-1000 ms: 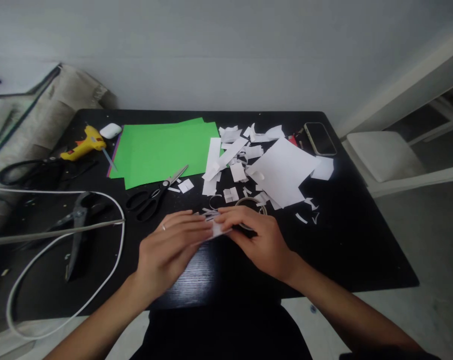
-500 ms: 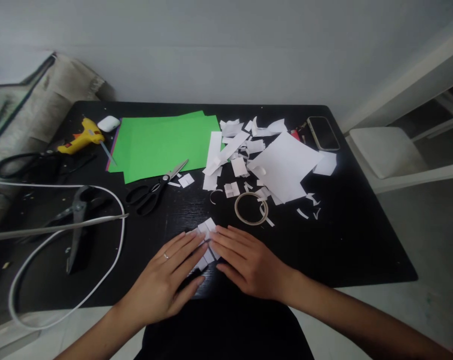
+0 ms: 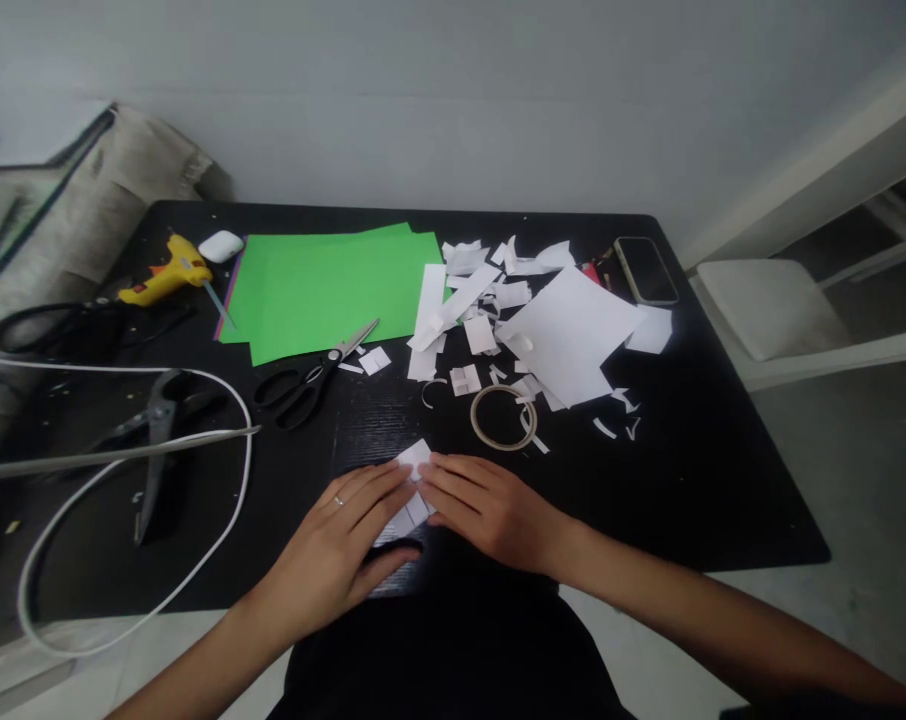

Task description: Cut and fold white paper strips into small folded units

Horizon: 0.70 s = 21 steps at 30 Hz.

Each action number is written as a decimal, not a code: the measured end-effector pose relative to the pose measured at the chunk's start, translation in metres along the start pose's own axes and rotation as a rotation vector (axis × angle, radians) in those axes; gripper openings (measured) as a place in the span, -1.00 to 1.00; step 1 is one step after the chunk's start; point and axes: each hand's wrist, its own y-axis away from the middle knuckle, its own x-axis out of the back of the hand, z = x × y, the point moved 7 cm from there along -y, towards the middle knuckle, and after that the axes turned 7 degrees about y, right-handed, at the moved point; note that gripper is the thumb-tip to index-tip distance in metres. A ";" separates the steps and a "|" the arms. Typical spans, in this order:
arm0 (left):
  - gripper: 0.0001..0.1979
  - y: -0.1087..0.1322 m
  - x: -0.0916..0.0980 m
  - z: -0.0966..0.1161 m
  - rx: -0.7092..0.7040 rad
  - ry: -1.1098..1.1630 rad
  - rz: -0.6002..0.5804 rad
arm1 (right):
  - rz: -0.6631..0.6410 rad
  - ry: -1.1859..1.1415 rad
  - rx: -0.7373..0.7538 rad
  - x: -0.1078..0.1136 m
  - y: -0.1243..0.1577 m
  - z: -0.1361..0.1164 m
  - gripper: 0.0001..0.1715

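A small white piece of paper (image 3: 415,454) with crease or cut lines lies on the black table near its front edge, partly hidden under my fingers. My left hand (image 3: 338,535), with a ring on one finger, rests its outstretched fingers on the paper's left side, thumb apart below. From the right, my right hand (image 3: 502,512) lays its extended fingertips on the same piece. The fingertips of both hands nearly meet over it. Just beyond the hands are black-handled scissors (image 3: 314,378) with blades partly apart, and a thin tape roll (image 3: 504,445).
Green paper sheets (image 3: 333,285) lie at the back. White scraps (image 3: 466,258) and a larger white sheet (image 3: 573,335) spread to the right, near a phone (image 3: 646,270). On the left are a yellow glue gun (image 3: 169,275), pliers (image 3: 155,450) and a looped white cable (image 3: 244,480).
Both hands have shifted slightly on the paper, my right thumb drawing in toward its fingers. Less of the paper's lower part shows separated tabs. Other things stay put.
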 end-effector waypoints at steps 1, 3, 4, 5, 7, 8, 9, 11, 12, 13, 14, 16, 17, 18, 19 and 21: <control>-0.44 0.000 0.002 0.000 0.005 0.011 0.012 | 0.019 0.003 0.005 0.002 -0.001 0.000 -0.68; -0.57 -0.001 0.006 0.000 0.021 0.071 0.052 | 0.057 -0.032 -0.019 0.009 -0.006 0.002 -0.73; -0.63 -0.002 0.010 0.000 0.038 0.127 0.077 | 0.080 -0.072 -0.045 0.013 -0.008 0.003 -0.75; -0.67 -0.004 0.013 -0.001 0.070 0.201 0.102 | 0.109 -0.126 -0.085 0.018 -0.011 0.006 -0.78; -0.74 -0.008 0.016 -0.007 0.200 0.395 0.152 | 0.166 -0.273 -0.213 0.026 -0.018 0.014 -0.83; -0.79 -0.011 0.015 -0.012 0.297 0.505 0.176 | 0.182 -0.347 -0.307 0.028 -0.021 0.021 -0.83; -0.82 -0.012 0.013 -0.018 0.406 0.616 0.203 | 0.168 -0.414 -0.402 0.026 -0.023 0.028 -0.84; -0.81 -0.015 0.004 -0.028 0.578 0.828 0.225 | 0.108 -0.504 -0.571 0.017 -0.025 0.040 -0.87; -0.80 -0.017 -0.001 -0.030 0.625 0.903 0.210 | 0.073 -0.529 -0.630 0.013 -0.026 0.045 -0.91; -0.81 -0.019 -0.004 -0.031 0.648 0.940 0.186 | 0.037 -0.548 -0.667 0.009 -0.026 0.048 -0.92; -0.82 -0.020 -0.006 -0.032 0.652 0.932 0.168 | 0.013 -0.566 -0.693 0.005 -0.025 0.051 -0.95; -0.86 -0.020 0.000 -0.034 0.616 0.822 0.186 | 0.009 -0.608 -0.694 0.004 -0.023 0.053 -0.93; -0.89 -0.020 0.006 -0.033 0.567 0.746 0.218 | 0.033 -0.630 -0.669 0.006 -0.023 0.052 -0.90; -0.92 -0.020 0.013 -0.030 0.497 0.672 0.254 | 0.070 -0.648 -0.631 0.010 -0.022 0.050 -0.89; -0.92 -0.021 0.021 -0.026 0.410 0.603 0.290 | 0.114 -0.654 -0.591 0.014 -0.021 0.049 -0.88; -0.86 -0.021 0.035 -0.015 0.215 0.467 0.351 | 0.199 -0.615 -0.549 0.022 -0.018 0.047 -0.80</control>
